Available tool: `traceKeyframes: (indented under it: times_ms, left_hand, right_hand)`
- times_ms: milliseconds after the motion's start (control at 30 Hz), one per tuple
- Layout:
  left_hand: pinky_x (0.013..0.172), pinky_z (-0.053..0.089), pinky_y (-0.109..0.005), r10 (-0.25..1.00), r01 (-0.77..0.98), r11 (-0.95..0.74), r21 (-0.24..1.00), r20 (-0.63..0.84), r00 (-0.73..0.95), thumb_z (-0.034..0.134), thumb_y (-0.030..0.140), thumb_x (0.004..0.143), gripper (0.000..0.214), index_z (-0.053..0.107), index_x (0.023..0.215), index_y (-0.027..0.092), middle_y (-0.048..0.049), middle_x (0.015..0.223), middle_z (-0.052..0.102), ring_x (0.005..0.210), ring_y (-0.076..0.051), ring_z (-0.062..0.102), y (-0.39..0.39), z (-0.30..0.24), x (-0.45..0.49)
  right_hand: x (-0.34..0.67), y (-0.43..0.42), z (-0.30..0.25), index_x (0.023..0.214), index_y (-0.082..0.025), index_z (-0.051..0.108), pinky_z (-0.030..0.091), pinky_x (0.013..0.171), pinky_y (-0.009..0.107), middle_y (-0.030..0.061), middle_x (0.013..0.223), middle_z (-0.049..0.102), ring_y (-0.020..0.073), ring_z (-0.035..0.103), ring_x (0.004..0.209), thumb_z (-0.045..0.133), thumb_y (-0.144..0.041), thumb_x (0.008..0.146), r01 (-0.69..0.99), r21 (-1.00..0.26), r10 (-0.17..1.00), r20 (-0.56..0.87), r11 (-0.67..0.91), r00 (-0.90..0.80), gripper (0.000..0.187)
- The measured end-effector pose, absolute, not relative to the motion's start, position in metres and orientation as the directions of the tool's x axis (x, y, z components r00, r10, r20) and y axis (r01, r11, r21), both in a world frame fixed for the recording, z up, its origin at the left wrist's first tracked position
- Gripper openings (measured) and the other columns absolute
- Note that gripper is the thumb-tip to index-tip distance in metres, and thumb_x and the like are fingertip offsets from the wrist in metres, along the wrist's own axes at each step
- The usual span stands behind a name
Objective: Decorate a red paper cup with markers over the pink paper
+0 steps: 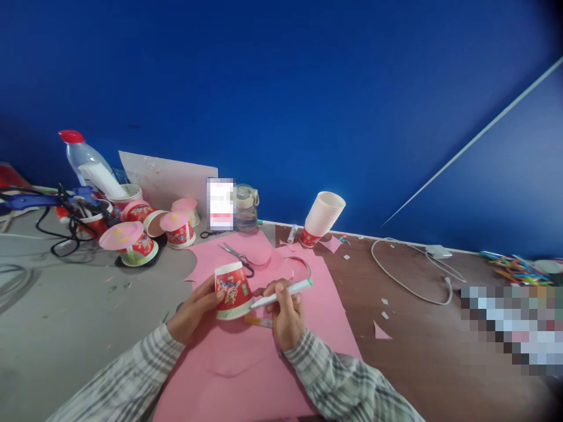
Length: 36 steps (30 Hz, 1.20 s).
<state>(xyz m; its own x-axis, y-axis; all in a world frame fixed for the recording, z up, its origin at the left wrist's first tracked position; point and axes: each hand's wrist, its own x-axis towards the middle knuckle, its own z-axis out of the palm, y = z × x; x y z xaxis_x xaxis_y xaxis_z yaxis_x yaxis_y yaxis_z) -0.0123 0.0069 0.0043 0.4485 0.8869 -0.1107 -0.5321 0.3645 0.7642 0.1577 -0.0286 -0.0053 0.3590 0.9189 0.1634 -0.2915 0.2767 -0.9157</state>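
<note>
My left hand (197, 308) is closed around the left side of a red printed paper cup (233, 290), which is held upside down with its wide rim low. A green band runs along that rim. In my right hand (288, 313) is a white marker with green ends (285, 293), gripped like a pen. Its tip is at the green band, at the cup's lower right edge. Beneath both hands lies pink paper (259, 357). A yellow-and-white marker (258, 321) rests on the paper behind the cup, partly hidden. Scissors (240, 258) lie open just beyond the cup.
Several decorated cups with pink paper tops (136, 243) stand at the left. A leaning stack of paper cups (324, 214), a glue stick (292, 234) and a lidded jar (247, 208) are at the back. A white cable (409, 293) and paper scraps (382, 331) lie on the right.
</note>
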Motion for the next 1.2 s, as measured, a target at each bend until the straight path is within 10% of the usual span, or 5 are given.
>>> traceKeyframes:
  times_ms: [367, 567, 767, 1200]
  left_hand:
    - [0.060, 0.050, -0.040, 0.891, -0.540, 0.383, 0.750, -0.144, 0.432, 0.063, 0.013, 0.063, 0.043, 0.059, 0.106, 0.016, -0.0154, 0.091, 0.073, 0.080, -0.037, 0.061, 0.008, -0.003, -0.014]
    - [0.057, 0.050, -0.039, 0.884, -0.575, 0.404, 0.711, -0.140, 0.447, 0.060, 0.013, 0.065, 0.045, 0.057, 0.109, 0.018, -0.0142, 0.088, 0.073, 0.074, -0.034, 0.063, 0.008, -0.002, -0.015]
    - [0.065, 0.049, -0.044, 0.866, -0.634, 0.419, 0.650, -0.076, 0.495, 0.056, 0.014, 0.069, 0.044, 0.053, 0.112, 0.016, -0.0148, 0.091, 0.071, 0.079, -0.034, 0.062, 0.008, 0.000, -0.014]
    - [0.068, 0.048, -0.045, 0.884, -0.578, 0.390, 0.717, -0.117, 0.452, 0.055, 0.014, 0.071, 0.037, 0.058, 0.108, 0.014, -0.0157, 0.087, 0.072, 0.082, -0.036, 0.061, 0.007, 0.009, -0.007]
  right_hand:
    - [0.159, -0.028, 0.007, 0.089, -0.017, 0.063, 0.048, 0.051, 0.030, -0.0055, 0.038, 0.052, 0.0151, 0.049, 0.037, 0.040, -0.053, 0.082, -0.216, -0.931, 0.892, 0.189, 0.296, 0.410, 0.043]
    - [0.158, -0.033, 0.009, 0.091, -0.021, 0.062, 0.048, 0.054, 0.031, -0.0033, 0.055, 0.054, 0.0170, 0.052, 0.048, 0.051, -0.027, 0.078, -0.008, -0.939, 0.872, 0.318, 0.345, 0.371, 0.018]
    - [0.155, -0.041, 0.005, 0.104, -0.026, 0.056, 0.050, 0.062, 0.034, 0.0016, 0.081, 0.058, 0.0224, 0.057, 0.068, 0.050, -0.002, 0.060, 0.224, -0.857, 0.861, 0.496, 0.464, 0.111, 0.050]
    - [0.151, -0.043, 0.006, 0.110, -0.029, 0.055, 0.049, 0.060, 0.034, 0.0039, 0.079, 0.061, 0.0235, 0.058, 0.066, 0.053, 0.000, 0.072, 0.415, -0.657, 0.720, 0.694, 0.630, 0.005, 0.048]
